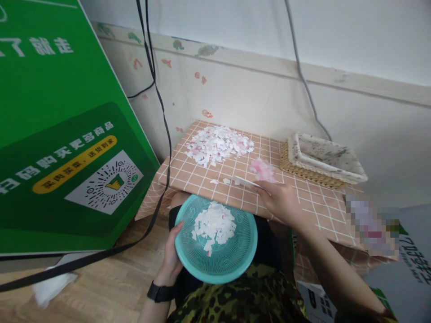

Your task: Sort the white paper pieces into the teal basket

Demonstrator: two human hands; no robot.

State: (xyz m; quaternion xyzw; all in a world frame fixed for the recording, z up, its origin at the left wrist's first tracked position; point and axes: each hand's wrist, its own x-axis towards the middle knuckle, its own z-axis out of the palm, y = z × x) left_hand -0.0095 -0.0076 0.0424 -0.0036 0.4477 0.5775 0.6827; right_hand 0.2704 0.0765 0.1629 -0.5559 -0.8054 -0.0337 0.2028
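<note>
My left hand (172,253) grips the left rim of a round turquoise plastic colander (232,264), which rests on my lap just below the table edge. A heap of torn white paper scraps (215,224) lies in the colander, a few with red marks. My right hand (281,200) is closed on a thin, flat white strip (247,182), held low over the table near its front edge. Two or three loose scraps (220,181) lie by the strip's tip. Just beyond my right hand is a small pink pile (262,169).
A checked tablecloth (232,172) covers the table. A large heap of white and pinkish paper scraps (217,143) sits at the back left. A lined wicker basket (313,172) stands at the back right. A black cable (164,116) hangs beside a green sign board (60,103).
</note>
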